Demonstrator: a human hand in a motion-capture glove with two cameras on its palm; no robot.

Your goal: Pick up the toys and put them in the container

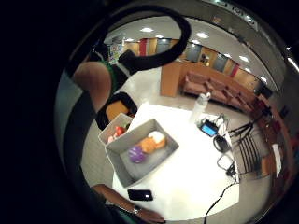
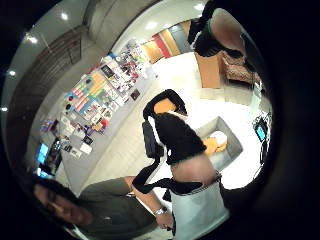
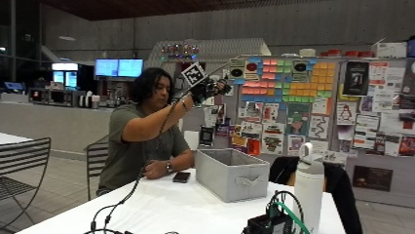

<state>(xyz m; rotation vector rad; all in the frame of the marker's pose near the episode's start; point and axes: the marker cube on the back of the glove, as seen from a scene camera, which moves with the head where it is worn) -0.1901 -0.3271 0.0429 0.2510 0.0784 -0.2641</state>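
Table [image 3: 181, 204]: you are sitting at it, bare hand [image 3: 154, 169] resting beside the phone [image 3: 181, 177]. Bin [image 3: 232, 180]: grey, standing mid-table, already holding orange, purple and white toys [image 1: 147, 145]; a smaller box [image 1: 110, 133] beside it is holding a red toy [image 1: 119, 131]. Right hand [image 3: 209, 90]: you are holding it high, at head level, well above the bin and toward your side of it. Fingers are curling around something small, but what it is cannot be told. Judgement: the drop needs the hand moving down and forward over the open bin.
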